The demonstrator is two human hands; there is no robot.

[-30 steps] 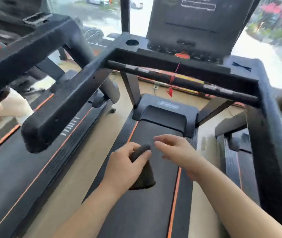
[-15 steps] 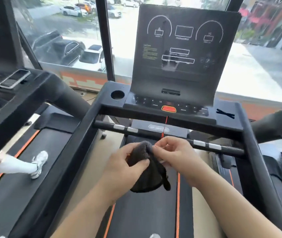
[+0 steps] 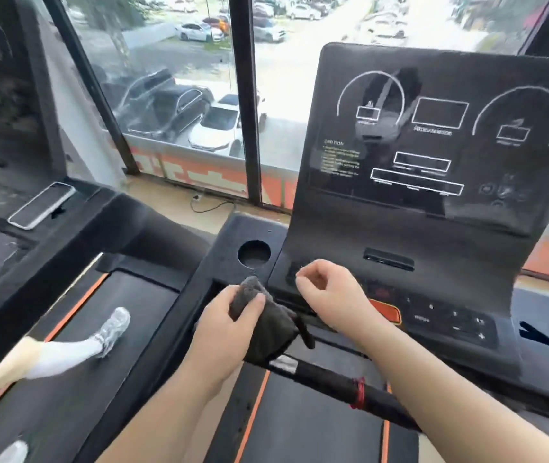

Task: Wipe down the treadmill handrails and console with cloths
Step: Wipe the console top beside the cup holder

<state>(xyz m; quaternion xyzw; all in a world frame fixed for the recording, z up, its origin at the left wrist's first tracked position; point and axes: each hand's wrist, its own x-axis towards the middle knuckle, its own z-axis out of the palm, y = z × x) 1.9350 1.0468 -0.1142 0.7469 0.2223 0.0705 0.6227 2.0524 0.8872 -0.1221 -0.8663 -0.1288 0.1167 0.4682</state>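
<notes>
My left hand (image 3: 229, 324) grips a dark grey cloth (image 3: 266, 325), bunched and hanging just over the front crossbar (image 3: 333, 379) of the treadmill. My right hand (image 3: 328, 289) hovers beside it over the lower edge of the black console (image 3: 433, 155), fingers curled, nothing visibly in them. The console's button strip with an orange stop key (image 3: 386, 312) lies just right of that hand. The left handrail (image 3: 153, 332) runs down past my left wrist.
A round cup holder (image 3: 254, 253) sits left of the console. On the neighbouring treadmill at left lies a phone (image 3: 41, 205), and another person's leg and white shoe (image 3: 113, 327) are on its belt. Windows stand behind the console.
My view has lifted and moved closer to the console. Both hands rose from above the belt to the console's lower edge. My right hand has come off the cloth.
</notes>
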